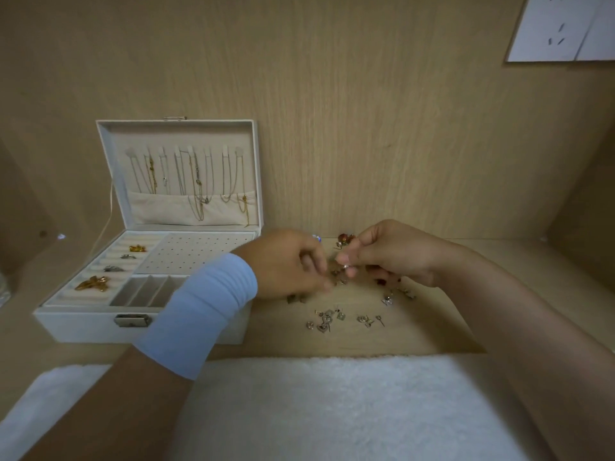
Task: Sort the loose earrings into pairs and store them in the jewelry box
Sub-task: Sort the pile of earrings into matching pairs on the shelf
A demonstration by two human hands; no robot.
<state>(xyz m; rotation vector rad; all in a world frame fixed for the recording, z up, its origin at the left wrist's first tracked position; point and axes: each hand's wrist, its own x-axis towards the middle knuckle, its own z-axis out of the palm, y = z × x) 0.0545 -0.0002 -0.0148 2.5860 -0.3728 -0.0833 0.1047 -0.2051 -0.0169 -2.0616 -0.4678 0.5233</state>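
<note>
- Head view: right hand (392, 254), knuckles up, pinches a small silver earring (348, 267) above the pale wooden shelf (432, 321).
- Left hand (286, 264) has its fingers curled downward; I cannot tell its grip.
- Loose silver earrings (332, 319) lie beside the open white jewelry box (83, 322).

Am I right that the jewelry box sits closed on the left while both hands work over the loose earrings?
Not quite: the jewelry box is open, not closed. The head view shows its lid standing up with necklaces hanging inside. It does sit on the left, and the left hand and right hand do work over the loose earrings, the right pinching one earring.
</note>
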